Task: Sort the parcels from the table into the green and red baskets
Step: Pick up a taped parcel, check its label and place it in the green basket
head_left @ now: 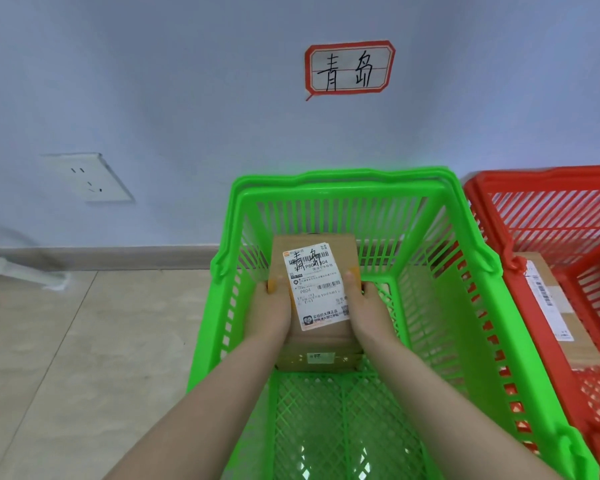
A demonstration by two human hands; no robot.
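A small cardboard parcel (321,344) was inside the green basket (343,178), toward its far end and below the rim, held between both hands. The left hand (272,306) gripped its left side and the right hand (368,310) its right side, each with a thumb curled over the top face beside the white shipping label (316,289). Whether the underside already rested on the mesh floor could not be told. Two characters handwritten across the label looked the same as those on the red-bordered wall sign (349,69) above this basket, so the destination seemed correct. The red basket (551,176) stood just beside the green one on the right, with another cardboard parcel (575,341) lying in it. The held box looked stiff and flat-sided, with sharp corners. Judging by its size and the easy grip, it was probably light, though its contents were unknown. Bare cardboard gives fair friction, and the glossy label is slicker, so the two opposite side faces were the sensible places to grasp it. Since the narrow basket left little room for the wrists, a gentle lowering seemed wiser than a drop. A wall socket (87,178) sat to the left above the tiled floor (84,358).
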